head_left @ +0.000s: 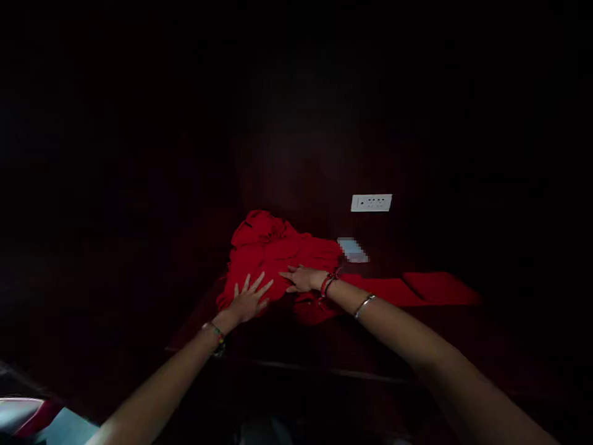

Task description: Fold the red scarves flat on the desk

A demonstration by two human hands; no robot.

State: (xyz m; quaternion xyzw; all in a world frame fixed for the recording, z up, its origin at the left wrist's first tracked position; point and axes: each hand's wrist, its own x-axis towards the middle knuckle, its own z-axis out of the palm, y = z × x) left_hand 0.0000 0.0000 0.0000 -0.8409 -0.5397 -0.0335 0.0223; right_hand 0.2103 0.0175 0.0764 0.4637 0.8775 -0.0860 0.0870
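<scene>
Two hands, fingers out straight, neither clenched: our left hand (247, 303) lies splayed on the front of a red cloth heap (273, 248), and our right hand (303, 278) reaches onto it just beside, fingers loosely apart, no pinch visible. Flat contact looks like steadying or smoothing, not gripping. Heap sits on a dark tabletop (273, 337), ahead of us and near the wall, probably to keep it within both arms' reach. To its right, flat red pieces (393, 292) lie lengthwise, apparently set aside to stay flat. Behind those, a pale pixelated rectangle (353, 250); above, a white socket plate (371, 203). Can't read the rectangle. Our palms hide the cloth under them; folds and layer count unclear. Most of the room is black, our forearms are cut off by the frame, and pale shapes (69, 426) lower left are unidentifiable.
</scene>
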